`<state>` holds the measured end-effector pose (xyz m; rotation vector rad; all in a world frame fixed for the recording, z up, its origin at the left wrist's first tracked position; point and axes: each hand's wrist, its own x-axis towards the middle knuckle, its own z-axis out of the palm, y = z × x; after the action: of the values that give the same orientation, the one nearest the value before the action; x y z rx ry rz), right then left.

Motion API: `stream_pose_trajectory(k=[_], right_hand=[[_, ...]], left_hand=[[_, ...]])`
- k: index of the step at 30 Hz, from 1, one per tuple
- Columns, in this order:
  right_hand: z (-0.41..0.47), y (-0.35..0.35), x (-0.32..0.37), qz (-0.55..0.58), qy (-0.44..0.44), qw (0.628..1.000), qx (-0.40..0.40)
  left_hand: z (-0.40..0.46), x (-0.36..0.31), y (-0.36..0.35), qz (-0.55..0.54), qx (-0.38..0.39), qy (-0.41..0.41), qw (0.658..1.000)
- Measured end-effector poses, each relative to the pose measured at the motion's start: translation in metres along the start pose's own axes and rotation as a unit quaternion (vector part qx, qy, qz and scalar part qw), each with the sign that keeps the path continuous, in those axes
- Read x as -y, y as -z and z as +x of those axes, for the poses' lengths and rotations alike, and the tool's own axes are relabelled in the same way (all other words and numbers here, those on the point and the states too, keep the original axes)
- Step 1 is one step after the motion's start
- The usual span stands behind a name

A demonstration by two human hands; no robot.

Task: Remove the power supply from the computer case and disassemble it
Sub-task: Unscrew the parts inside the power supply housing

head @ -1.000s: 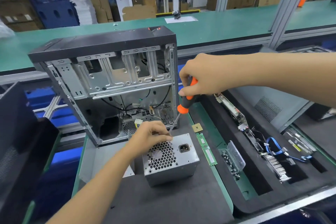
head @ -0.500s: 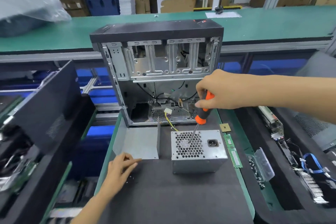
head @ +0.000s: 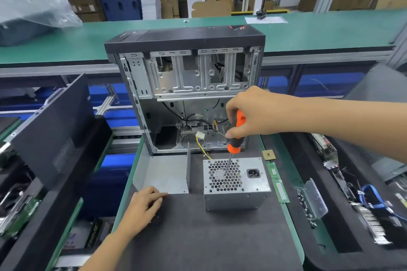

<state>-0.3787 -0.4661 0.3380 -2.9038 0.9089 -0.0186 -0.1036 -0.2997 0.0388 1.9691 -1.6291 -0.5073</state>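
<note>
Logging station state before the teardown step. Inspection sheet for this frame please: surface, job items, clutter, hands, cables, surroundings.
Surface: dark mat with green edging.
Job items: power supply out of the case, standing on the mat, fan grille up; open computer case behind it; bent metal sheet left of the supply.
Clutter: memory stick, small square chip, clear screw box right of the supply.
Hands: right hand grips an orange screwdriver, tip at the grille; left hand rests on the mat, fingers at the sheet's edge.
Cables: yellow wires run from the supply toward the case.
Surroundings: green conveyor behind, cardboard boxes beyond.
</note>
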Motion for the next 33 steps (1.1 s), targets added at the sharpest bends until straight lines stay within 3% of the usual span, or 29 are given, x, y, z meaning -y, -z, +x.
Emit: stream_pose_trajectory(k=[3, 7, 9, 14, 20, 23, 33], right_hand=[[-0.001, -0.007, 0.001, 0.101, -0.038, 0.993, -0.036], [-0.01, -0.028, 0.007, 0.252, -0.064, 0.96, -0.099], [-0.019, -0.033, 0.004, 0.253, -0.064, 0.955, -0.14], [-0.043, -0.029, -0.016, 0.231, -0.102, 0.949, -0.19], [-0.057, -0.033, -0.026, 0.23, -0.123, 0.94, -0.22], [-0.059, -0.035, -0.026, 0.236, -0.127, 0.937, -0.225], [-0.062, -0.035, -0.026, 0.256, -0.132, 0.932, -0.221]], left_hand=[[0.017, -0.055, 0.016, -0.112, -0.046, -0.013, 0.993], [0.056, -0.144, 0.031, -0.197, -0.053, -0.122, 0.971], [0.078, -0.176, 0.033, -0.207, 0.005, -0.141, 0.968], [0.127, -0.23, 0.017, -0.119, 0.242, -0.118, 0.956], [0.16, -0.241, -0.001, -0.014, 0.375, -0.088, 0.923], [0.165, -0.235, -0.006, -0.026, 0.413, -0.075, 0.907], [0.157, -0.225, -0.017, -0.095, 0.41, -0.064, 0.905]])
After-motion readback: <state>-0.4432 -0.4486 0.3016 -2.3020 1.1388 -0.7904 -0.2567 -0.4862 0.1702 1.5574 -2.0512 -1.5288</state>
